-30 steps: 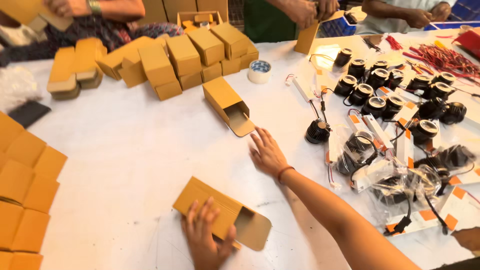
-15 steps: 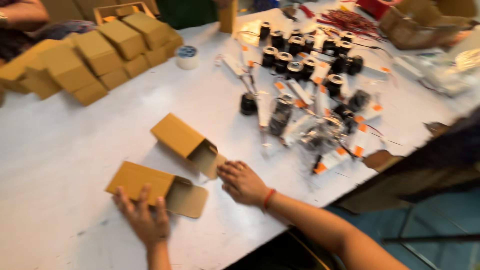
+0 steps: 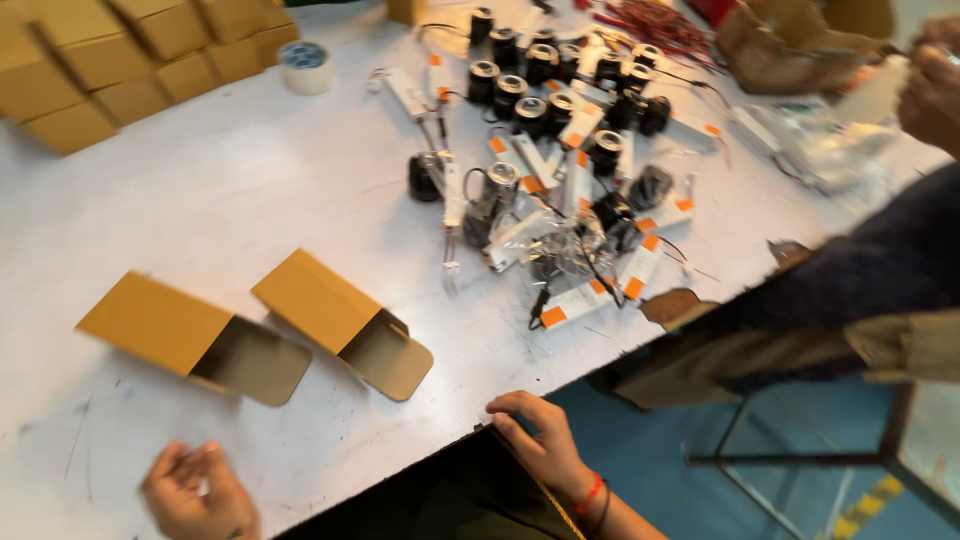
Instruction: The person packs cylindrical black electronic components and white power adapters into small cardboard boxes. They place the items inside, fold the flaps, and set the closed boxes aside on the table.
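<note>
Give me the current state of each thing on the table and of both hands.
Left box: lying on its side, end flap open.
Right box: lying on its side, end flap open, untouched.
Left hand: on the table near its edge, holding nothing, blurred.
Right hand: fingers curled over the table edge.
Tape roll: lying flat.
Stacked boxes: closed.
Black round parts: loose, wires tangled.

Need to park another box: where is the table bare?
Bare tabletop lies between the stacked boxes, tape roll and the two open boxes. Another strip runs from those boxes to the right hand. The lamp and driver pile is crowded.
</note>
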